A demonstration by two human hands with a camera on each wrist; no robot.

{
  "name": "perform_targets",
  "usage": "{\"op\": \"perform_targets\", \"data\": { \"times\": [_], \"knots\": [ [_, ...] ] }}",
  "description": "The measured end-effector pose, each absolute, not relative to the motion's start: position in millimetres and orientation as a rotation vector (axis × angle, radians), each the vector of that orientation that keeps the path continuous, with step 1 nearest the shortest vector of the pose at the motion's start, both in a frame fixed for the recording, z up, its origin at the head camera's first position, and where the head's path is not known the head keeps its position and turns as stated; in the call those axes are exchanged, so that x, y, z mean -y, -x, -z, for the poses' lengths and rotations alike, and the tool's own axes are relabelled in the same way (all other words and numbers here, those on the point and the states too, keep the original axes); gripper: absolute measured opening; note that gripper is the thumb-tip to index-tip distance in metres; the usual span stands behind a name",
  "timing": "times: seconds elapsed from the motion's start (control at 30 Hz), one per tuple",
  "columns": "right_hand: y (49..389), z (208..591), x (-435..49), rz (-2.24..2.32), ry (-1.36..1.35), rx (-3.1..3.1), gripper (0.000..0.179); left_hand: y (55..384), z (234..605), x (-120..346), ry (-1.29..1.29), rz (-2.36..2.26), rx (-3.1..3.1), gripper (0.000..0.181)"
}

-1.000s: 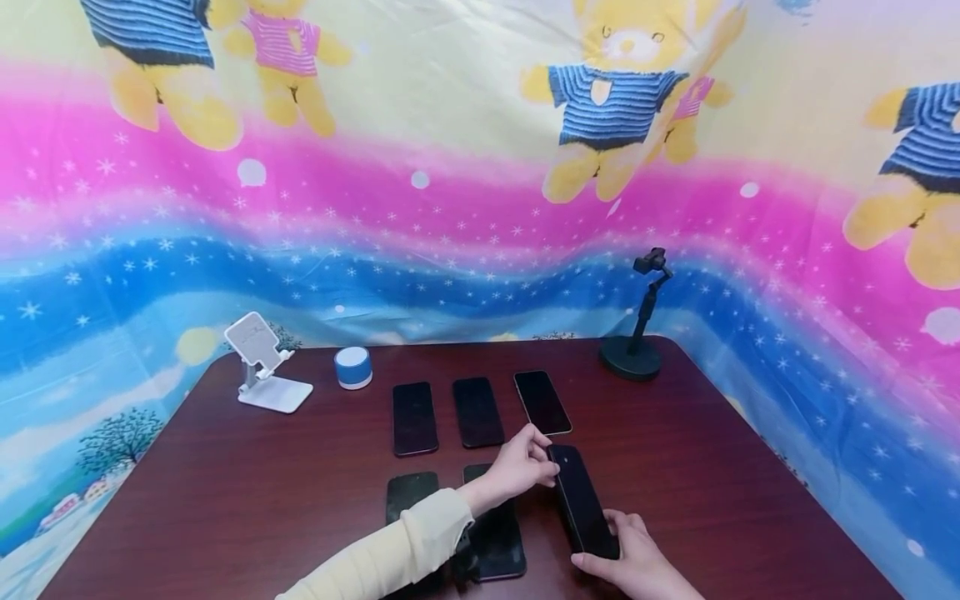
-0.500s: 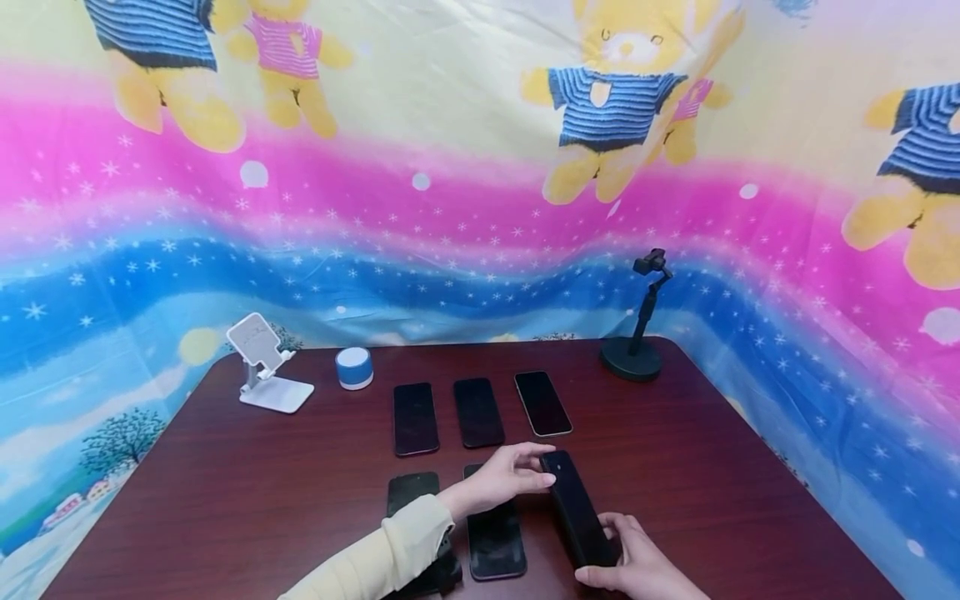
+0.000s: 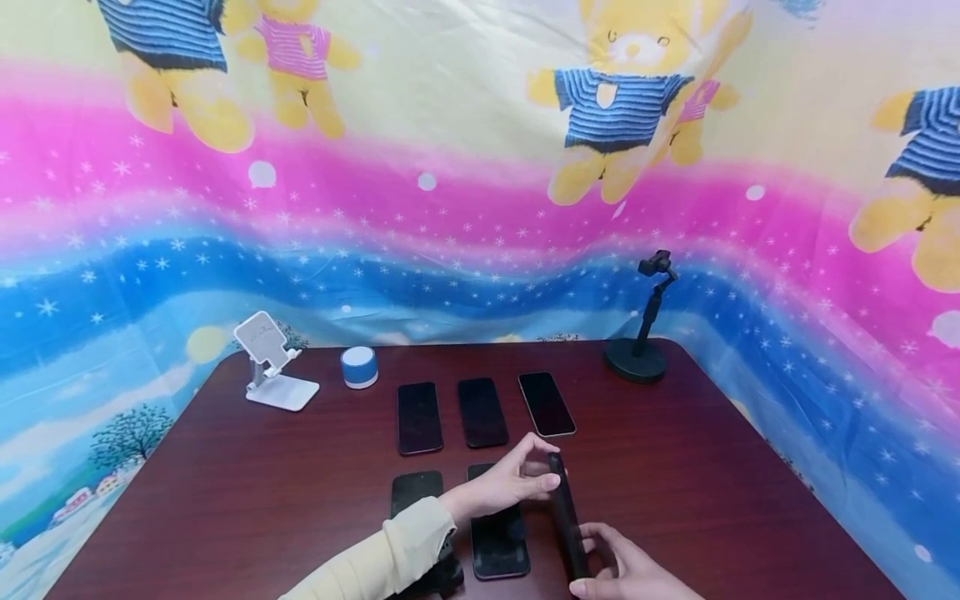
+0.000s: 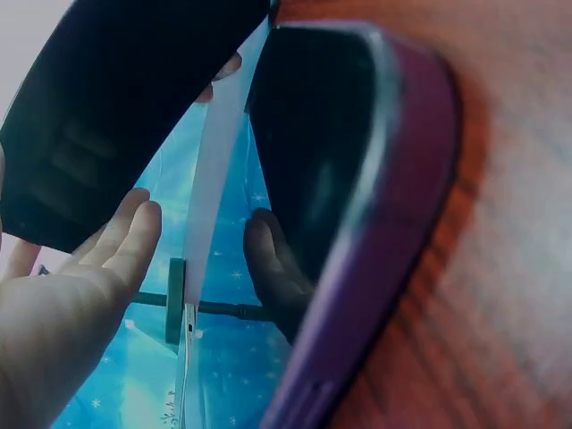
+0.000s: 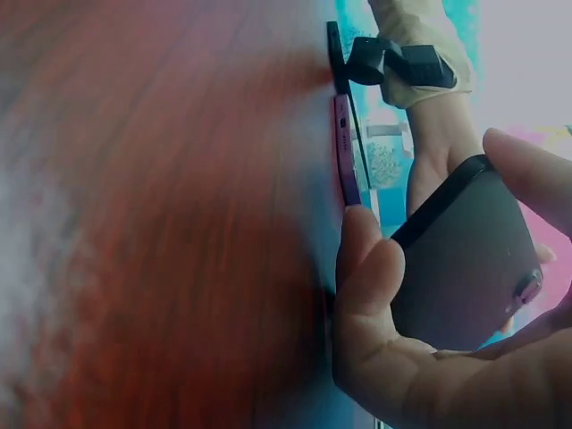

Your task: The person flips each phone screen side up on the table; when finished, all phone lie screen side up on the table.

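Hands are both on one black phone [image 3: 567, 517], which is tipped up on its long edge at the front right of the dark wood table [image 3: 712, 467]. Left hand [image 3: 510, 483] pinches the far end, right hand [image 3: 626, 575] has fingers curled round the near end. A purple-edged phone [image 3: 497, 533] lies flat just beside it, three more phones [image 3: 480, 411] in a row behind. White stand [image 3: 272, 367], blue speaker [image 3: 359, 367] and black gimbal stand [image 3: 641, 333] sit at the back.
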State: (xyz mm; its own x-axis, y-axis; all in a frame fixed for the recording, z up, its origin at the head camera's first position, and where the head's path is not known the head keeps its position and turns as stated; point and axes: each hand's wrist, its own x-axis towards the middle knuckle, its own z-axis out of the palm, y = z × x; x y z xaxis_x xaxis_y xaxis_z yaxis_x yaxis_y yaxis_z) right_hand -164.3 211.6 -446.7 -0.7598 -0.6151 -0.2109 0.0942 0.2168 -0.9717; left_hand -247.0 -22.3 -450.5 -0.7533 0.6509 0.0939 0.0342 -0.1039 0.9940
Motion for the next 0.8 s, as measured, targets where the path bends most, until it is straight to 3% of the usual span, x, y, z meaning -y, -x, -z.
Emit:
{"op": "perform_targets", "data": {
  "times": [0.4,0.57,0.8],
  "knots": [
    [182.9,423.7,-215.4,1.389,0.57,-1.974,0.067,241.2,449.0,15.8,-0.631,-2.019,-1.69,0.044],
    [190.4,418.4,-213.3,1.422,0.697,-2.111,0.058,237.4,447.3,11.2,-0.584,-2.03,-1.716,0.04],
    [194.4,411.6,-203.0,1.562,0.45,-2.344,0.049,233.2,442.8,2.4,-0.553,-2.049,-1.775,0.039]
  ]
}}
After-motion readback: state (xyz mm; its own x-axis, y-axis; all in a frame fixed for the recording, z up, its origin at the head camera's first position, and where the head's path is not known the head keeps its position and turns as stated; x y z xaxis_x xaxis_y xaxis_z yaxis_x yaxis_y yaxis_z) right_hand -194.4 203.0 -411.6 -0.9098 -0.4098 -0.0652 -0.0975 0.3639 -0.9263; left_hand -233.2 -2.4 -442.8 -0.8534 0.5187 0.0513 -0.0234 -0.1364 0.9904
